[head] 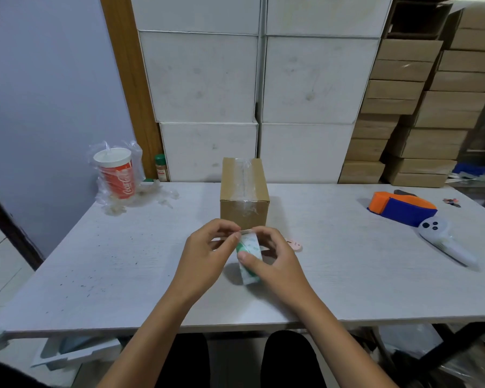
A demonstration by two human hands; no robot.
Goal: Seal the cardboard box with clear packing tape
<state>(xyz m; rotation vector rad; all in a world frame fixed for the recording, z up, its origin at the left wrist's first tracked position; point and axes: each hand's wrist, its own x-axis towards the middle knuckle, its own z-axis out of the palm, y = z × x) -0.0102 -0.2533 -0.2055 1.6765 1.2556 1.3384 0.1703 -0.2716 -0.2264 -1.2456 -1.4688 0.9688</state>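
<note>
Both hands gripping: your right hand (pixel 275 256) w/ glossy tape roll (pixel 249 259), left hand (pixel 210 247) pinching its clear end, near taped cardboard box (pixel 244 191).

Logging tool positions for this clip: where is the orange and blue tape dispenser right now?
In the head view, the tape dispenser lies on the table's far right side, unheld, just behind a white controller and well right of the cardboard box.

A red paper cup (pixel 117 173) wrapped in clear plastic, at the left of the frame, carried the white Coca-Cola script down its side. Print on the small green-and-white roll (pixel 249 256) at centre was too blurred to read.
</note>
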